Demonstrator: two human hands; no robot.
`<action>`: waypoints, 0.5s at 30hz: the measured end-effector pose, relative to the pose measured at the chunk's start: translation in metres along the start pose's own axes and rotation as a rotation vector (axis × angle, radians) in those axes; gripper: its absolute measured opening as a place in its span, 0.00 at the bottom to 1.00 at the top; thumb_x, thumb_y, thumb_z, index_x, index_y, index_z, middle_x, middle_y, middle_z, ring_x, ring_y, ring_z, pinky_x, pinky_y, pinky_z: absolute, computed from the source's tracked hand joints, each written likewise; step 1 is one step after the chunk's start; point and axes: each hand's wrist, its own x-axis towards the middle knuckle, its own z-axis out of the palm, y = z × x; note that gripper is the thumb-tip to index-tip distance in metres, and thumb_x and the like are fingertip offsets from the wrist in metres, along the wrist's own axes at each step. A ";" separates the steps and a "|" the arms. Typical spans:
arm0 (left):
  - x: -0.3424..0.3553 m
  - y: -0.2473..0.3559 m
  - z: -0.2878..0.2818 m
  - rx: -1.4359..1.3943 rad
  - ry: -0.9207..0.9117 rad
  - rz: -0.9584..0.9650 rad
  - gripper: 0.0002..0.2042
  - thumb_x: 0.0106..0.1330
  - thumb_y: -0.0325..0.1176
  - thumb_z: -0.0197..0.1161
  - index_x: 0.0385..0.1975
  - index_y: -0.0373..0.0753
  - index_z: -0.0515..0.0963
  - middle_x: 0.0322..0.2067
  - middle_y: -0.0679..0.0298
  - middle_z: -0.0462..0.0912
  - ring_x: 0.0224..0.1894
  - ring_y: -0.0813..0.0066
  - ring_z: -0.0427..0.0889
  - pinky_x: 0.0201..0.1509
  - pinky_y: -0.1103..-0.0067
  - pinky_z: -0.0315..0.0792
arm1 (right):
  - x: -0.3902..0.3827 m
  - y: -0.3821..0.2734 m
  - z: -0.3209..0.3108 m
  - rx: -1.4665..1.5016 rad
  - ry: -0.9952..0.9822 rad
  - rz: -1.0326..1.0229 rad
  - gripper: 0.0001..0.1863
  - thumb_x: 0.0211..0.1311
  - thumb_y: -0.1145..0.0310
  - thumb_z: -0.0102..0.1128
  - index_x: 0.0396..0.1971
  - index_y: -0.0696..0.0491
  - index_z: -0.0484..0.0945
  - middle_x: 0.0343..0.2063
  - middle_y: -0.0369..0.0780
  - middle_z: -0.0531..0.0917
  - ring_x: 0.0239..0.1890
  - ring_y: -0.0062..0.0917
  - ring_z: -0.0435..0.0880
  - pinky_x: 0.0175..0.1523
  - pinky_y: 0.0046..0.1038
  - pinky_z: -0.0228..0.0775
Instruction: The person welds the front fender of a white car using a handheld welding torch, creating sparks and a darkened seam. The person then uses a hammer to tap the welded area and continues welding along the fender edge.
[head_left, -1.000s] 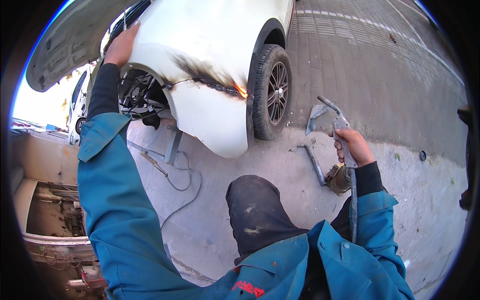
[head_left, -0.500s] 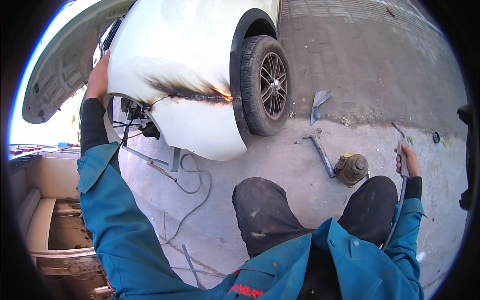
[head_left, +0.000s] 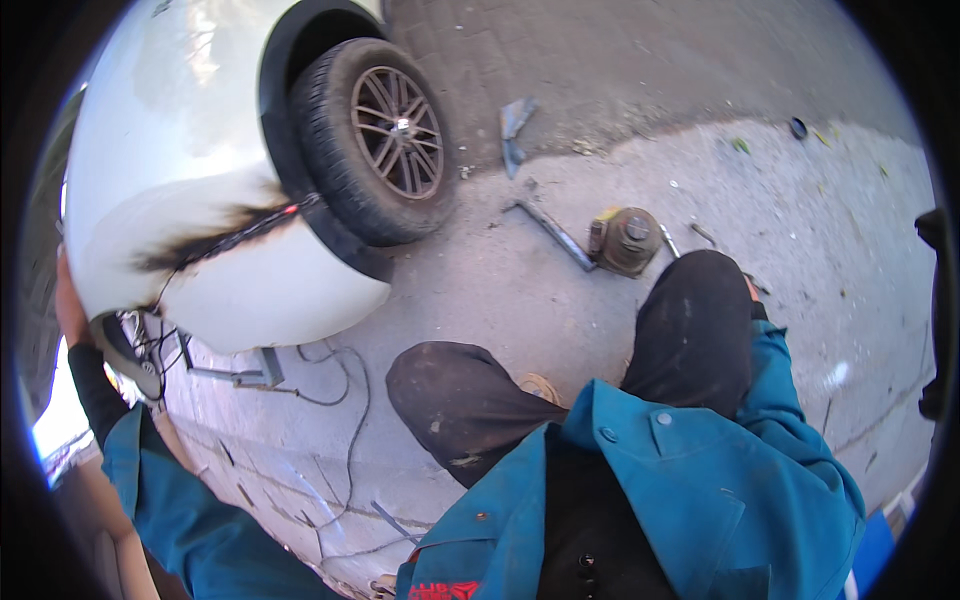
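The white car fender [head_left: 290,290] at the left carries a black scorched seam [head_left: 225,238], with a small red glow [head_left: 292,209] at its end by the wheel arch. My left hand [head_left: 70,300] is closed over the fender's outer edge at the far left, its fingertips partly out of sight. My right hand [head_left: 752,290] is low beyond my right knee, which hides most of its fingers. A bent metal tip [head_left: 703,234], like that of a torch, shows just past that knee. Whether the hand grips the torch is hidden.
The car wheel [head_left: 395,135] stands beside the fender. On the concrete are a bottle jack [head_left: 628,243], a hammer [head_left: 553,235], a bent metal scrap [head_left: 515,130] and a dark ring [head_left: 798,128]. A grey cable [head_left: 360,420] loops below a metal frame [head_left: 225,376].
My view has swung right, shifting the car leftward. The flame on the seam has shrunk to a red glow. My right hand, earlier gripping the torch in plain sight, is now mostly behind my knee.
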 end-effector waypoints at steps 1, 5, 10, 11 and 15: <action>-0.002 -0.002 -0.002 0.028 0.016 0.016 0.25 0.85 0.47 0.52 0.75 0.43 0.70 0.66 0.52 0.82 0.67 0.60 0.81 0.72 0.69 0.69 | -0.006 -0.003 -0.001 0.002 0.023 0.028 0.25 0.71 0.51 0.62 0.57 0.55 0.85 0.54 0.53 0.88 0.54 0.50 0.87 0.61 0.46 0.79; -0.001 -0.002 0.007 0.092 0.066 0.027 0.27 0.85 0.47 0.52 0.76 0.40 0.69 0.67 0.50 0.81 0.68 0.60 0.80 0.74 0.69 0.68 | -0.029 -0.008 -0.001 0.012 0.098 0.120 0.24 0.68 0.52 0.65 0.53 0.55 0.87 0.51 0.54 0.88 0.53 0.52 0.87 0.59 0.49 0.78; 0.004 -0.001 0.008 0.058 0.063 0.010 0.26 0.85 0.47 0.51 0.76 0.40 0.69 0.68 0.50 0.81 0.68 0.59 0.80 0.74 0.69 0.68 | -0.041 -0.010 0.001 0.033 0.169 0.173 0.23 0.63 0.52 0.68 0.49 0.55 0.89 0.48 0.56 0.89 0.52 0.55 0.86 0.58 0.51 0.78; 0.004 -0.002 0.005 0.056 0.065 0.008 0.26 0.85 0.47 0.51 0.76 0.40 0.69 0.68 0.50 0.81 0.68 0.59 0.80 0.74 0.69 0.68 | -0.042 -0.014 0.003 0.032 0.147 0.193 0.23 0.62 0.52 0.68 0.48 0.55 0.89 0.47 0.56 0.89 0.52 0.55 0.86 0.57 0.52 0.78; 0.007 -0.002 0.006 0.060 0.051 0.030 0.26 0.85 0.48 0.51 0.76 0.40 0.70 0.68 0.50 0.81 0.68 0.59 0.80 0.74 0.69 0.68 | -0.047 -0.027 0.007 -0.058 0.245 0.219 0.23 0.60 0.51 0.69 0.44 0.55 0.90 0.44 0.56 0.89 0.49 0.55 0.87 0.55 0.53 0.79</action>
